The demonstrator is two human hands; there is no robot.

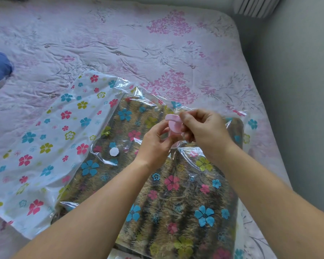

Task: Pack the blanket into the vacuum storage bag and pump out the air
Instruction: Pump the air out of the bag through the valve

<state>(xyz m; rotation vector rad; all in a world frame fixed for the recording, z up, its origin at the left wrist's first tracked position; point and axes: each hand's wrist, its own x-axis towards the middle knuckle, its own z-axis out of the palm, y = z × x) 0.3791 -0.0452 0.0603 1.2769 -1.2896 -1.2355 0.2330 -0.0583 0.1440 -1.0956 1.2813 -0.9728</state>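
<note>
Blanket (185, 199), one, inside one flowered vacuum storage bag (54, 146), one white valve (114, 151) at 8 o'clock of the hands, left hand (155, 144) and right hand (204, 128) together, pinching one pink clip (173, 124) above the blanket

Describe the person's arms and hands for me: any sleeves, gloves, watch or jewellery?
The left hand and right hand are bare, with no gloves. Both forearms are uncovered right to the picture's lower edge, so no sleeve shows. Neither wrist carries a watch or bracelet, and no ring shows on the fingers in view. No markings are visible.
</note>
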